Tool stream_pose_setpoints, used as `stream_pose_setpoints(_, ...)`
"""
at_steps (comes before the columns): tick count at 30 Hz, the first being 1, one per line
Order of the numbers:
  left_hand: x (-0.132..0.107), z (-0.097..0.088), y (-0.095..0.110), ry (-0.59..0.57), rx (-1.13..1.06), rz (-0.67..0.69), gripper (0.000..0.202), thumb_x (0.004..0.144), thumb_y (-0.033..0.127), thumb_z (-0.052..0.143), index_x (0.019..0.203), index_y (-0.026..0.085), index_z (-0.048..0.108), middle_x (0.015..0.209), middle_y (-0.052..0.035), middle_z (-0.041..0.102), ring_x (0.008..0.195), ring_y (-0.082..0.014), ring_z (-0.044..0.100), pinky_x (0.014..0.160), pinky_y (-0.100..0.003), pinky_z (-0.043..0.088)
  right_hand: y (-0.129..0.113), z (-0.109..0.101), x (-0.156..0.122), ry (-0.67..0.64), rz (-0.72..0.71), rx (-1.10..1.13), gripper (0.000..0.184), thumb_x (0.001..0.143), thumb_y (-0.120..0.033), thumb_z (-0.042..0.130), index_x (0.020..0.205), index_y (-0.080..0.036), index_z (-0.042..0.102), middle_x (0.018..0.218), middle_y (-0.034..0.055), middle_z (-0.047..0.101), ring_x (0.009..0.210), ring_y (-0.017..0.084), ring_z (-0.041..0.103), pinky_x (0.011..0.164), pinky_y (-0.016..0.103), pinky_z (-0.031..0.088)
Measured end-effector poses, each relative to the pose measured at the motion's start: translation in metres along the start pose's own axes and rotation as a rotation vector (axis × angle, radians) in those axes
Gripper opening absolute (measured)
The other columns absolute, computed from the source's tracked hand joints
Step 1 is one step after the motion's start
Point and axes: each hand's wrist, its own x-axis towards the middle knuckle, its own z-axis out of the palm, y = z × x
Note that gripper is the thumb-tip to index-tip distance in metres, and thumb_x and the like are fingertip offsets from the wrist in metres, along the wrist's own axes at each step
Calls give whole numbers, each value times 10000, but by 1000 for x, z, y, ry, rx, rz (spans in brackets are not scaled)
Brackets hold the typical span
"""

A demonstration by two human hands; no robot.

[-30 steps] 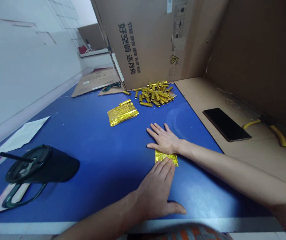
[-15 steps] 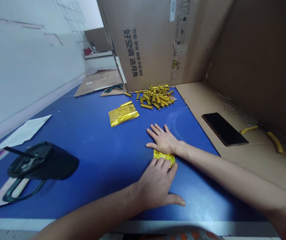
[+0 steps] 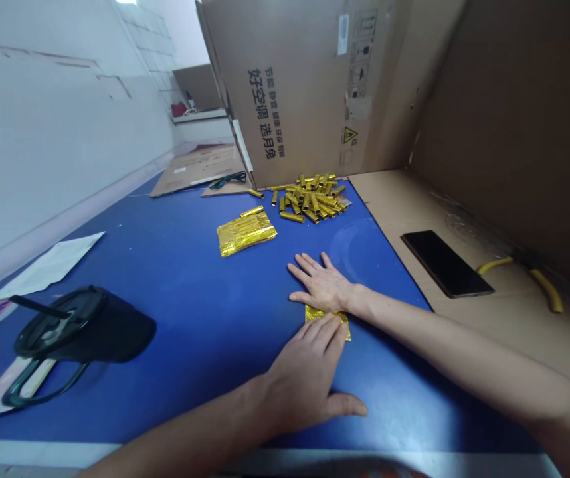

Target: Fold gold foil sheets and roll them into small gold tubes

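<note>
A small gold foil sheet point(image 3: 339, 324) lies on the blue table point(image 3: 195, 285), mostly covered by both my hands. My left hand point(image 3: 309, 378) lies flat, fingers stretched out, fingertips on the near part of the foil. My right hand point(image 3: 322, 284) is flat with fingers spread, its heel pressing the foil's far edge. Farther back lie a stack of gold foil sheets point(image 3: 245, 231) and a heap of several rolled gold tubes point(image 3: 312, 198).
A black lidded cup with a straw point(image 3: 78, 325) lies at the left beside white paper point(image 3: 48, 265). A black phone point(image 3: 445, 263) and a yellow-handled tool point(image 3: 539, 279) rest on cardboard at the right. A large cardboard box point(image 3: 305, 86) stands behind.
My left hand slid forward over the gold sheet, then drew back a little; less foil shows now. My right hand stayed flat. The view shifted slightly.
</note>
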Motion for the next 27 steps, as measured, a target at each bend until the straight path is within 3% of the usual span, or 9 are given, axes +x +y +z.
stream_pose_setpoints(3, 6, 6, -3, -36, -14, 30, 921, 700, 721, 316, 1320, 45, 233, 1389, -191, 186, 1288, -288, 112, 1034, -438, 142, 1, -3, 2, -12, -74, 0, 737, 791, -642, 231, 1344, -156, 255, 1409, 155, 204, 1287, 275, 140, 1000, 514, 82)
stream_pose_setpoints(7, 1, 17, -1, -67, -38, 10, 948, 691, 732, 308, 1341, 55, 175, 1402, -175, 138, 1295, -274, 55, 1045, -435, 94, 1, -5, 2, -25, -113, 9, 755, 784, -653, 223, 1352, -156, 232, 1411, 160, 193, 1286, 279, 143, 996, 510, 116)
stream_pose_setpoints(11, -5, 16, 4, -70, -42, 11, 965, 685, 734, 314, 1348, 54, 142, 1405, -172, 108, 1293, -280, 31, 1046, -437, 93, 1, -4, 2, -21, -109, 14, 767, 773, -669, 219, 1356, -171, 221, 1411, 148, 202, 1282, 270, 165, 1000, 493, 133)
stream_pose_setpoints(20, -5, 14, 6, -62, -78, -13, 965, 689, 722, 331, 1348, 46, 135, 1407, -170, 77, 1295, -263, 16, 1054, -422, 75, 12, -18, 3, 119, 105, -25, 749, 819, -610, 163, 1361, -94, 179, 1402, 193, 192, 1288, 303, 111, 981, 562, 86)
stream_pose_setpoints(23, -5, 14, 6, -75, -101, -25, 977, 683, 725, 333, 1349, 41, 126, 1404, -181, 62, 1294, -270, 19, 1049, -435, 76, -3, -19, -6, 87, 31, -6, 741, 801, -639, 162, 1370, -163, 166, 1419, 129, 182, 1296, 258, 104, 1003, 517, 108)
stream_pose_setpoints(25, -5, 14, 6, -91, -116, -24, 979, 681, 728, 329, 1349, 41, 129, 1402, -186, 86, 1293, -275, 38, 1045, -445, 88, -12, -14, -9, 11, -71, 25, 751, 789, -655, 176, 1367, -175, 183, 1420, 127, 177, 1296, 263, 99, 999, 529, 103)
stream_pose_setpoints(27, -4, 14, 6, -97, -118, -21, 966, 689, 724, 322, 1349, 44, 131, 1403, -181, 94, 1293, -271, 39, 1047, -444, 84, -15, -9, -8, -40, -85, 41, 765, 781, -665, 175, 1362, -169, 201, 1418, 139, 177, 1293, 278, 104, 991, 542, 110)
